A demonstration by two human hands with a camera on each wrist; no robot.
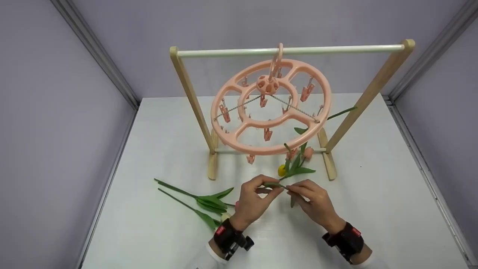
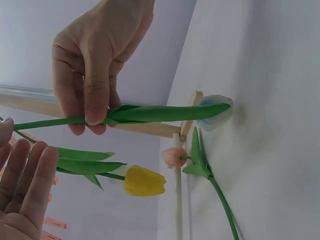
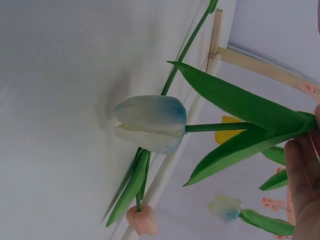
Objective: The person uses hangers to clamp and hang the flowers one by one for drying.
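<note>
Both hands met over the white surface, just in front of the wooden rack. The left hand had its thumb and first fingers curled and pinched on the green stem of a tulip, with the other fingers loosely bent beneath. In the left wrist view the thumb and fingertips clamped the stem where a long leaf started. The right hand pinched the same stem from the other side, its fingertips nearly touching those of the left hand; the head view showed its fingers bent around the stem, though the right wrist view caught only the edge of the fingers.

The held tulip's pale white-blue bloom lay low against the surface, clear in the right wrist view, with its stem running level back to the hands and two broad leaves spreading from it.

A yellow tulip and a pink tulip hung head down from the clips of the round pink peg hanger, which hung by its hook from the rack's white bar. Both blooms hung just beyond the hands. Two more tulips lay flat on the surface to the left of the left hand, stems pointing away to the left.
</note>
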